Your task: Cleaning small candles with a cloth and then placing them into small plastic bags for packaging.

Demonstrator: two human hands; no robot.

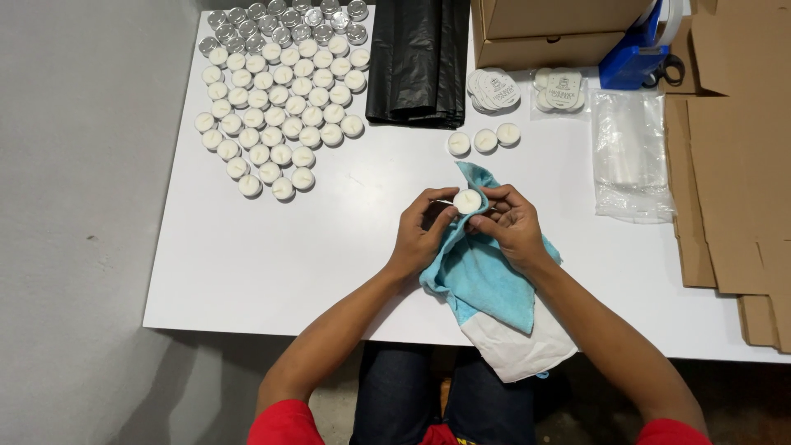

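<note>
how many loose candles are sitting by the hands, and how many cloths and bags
Tealight in the hands: 1
Tealights in a row above the cloth: 3
Blue cloth: 1
Black bag stack: 1
Clear plastic bag: 1
Total: 7

Your left hand and right hand hold a small candle of matt white wax against a soft, light blue cloth with a fuzzy weave. The table looks smooth, matt white. Rows of candles show the same wax; the cups at the far end are shiny metal. The bag is glossy black plastic, the sleeve clear plastic, the boxes plain brown cardboard.
</note>
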